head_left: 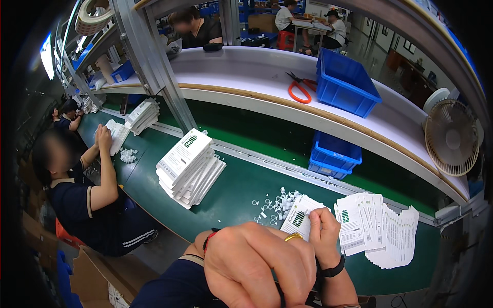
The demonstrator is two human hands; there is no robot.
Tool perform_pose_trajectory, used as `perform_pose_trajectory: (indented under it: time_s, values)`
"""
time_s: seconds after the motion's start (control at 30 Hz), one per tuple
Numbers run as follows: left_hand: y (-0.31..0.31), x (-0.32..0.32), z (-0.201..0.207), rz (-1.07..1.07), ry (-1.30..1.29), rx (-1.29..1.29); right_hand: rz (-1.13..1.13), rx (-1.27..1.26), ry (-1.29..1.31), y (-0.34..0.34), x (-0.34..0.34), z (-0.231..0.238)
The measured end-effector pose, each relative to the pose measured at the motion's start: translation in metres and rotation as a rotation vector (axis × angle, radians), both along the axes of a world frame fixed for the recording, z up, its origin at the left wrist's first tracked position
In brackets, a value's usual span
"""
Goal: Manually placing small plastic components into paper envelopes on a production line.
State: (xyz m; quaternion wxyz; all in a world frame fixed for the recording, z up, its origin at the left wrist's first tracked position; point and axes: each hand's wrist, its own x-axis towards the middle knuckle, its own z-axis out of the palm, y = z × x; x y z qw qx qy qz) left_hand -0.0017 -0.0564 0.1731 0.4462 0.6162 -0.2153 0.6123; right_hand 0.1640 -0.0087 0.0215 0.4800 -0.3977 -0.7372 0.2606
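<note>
My right hand, with a black band at the wrist, pinches the edge of a white printed card with green blocks on it. Close in front of the camera is my left hand, large in view, its fingers curled and a gold ring on one. Its fingertips are hidden, so whatever it may hold cannot be made out. Beside the card lies a loose pile of small white plastic loop pieces. Right of my right hand, similar printed cards are fanned out in overlapping rows on the green table.
A tall stack of white printed packs stands left of centre. Above the table runs a white shelf with red-handled scissors, a blue bin and a fan. More blue bins sit beneath. A co-worker works at the left.
</note>
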Motion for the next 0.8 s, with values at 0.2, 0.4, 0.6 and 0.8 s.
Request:
perform_pose_trajectory:
  time_s: [0.2, 0.4, 0.6, 0.8]
  values:
    - [0.003, 0.000, -0.003, -0.036, -0.005, 0.036, -0.007, -0.009, -0.011, -0.001, 0.000, 0.000]
    - [-0.002, 0.001, 0.000, -0.014, -0.008, -0.022, 0.003, -0.023, -0.040, 0.001, 0.001, 0.003]
    - [-0.003, 0.002, -0.001, -0.027, -0.016, -0.031, -0.034, -0.069, -0.110, 0.003, 0.002, 0.002]
    - [-0.013, -0.003, 0.000, -0.067, -0.036, -0.013, -0.182, -0.144, -0.319, -0.004, 0.003, 0.020]
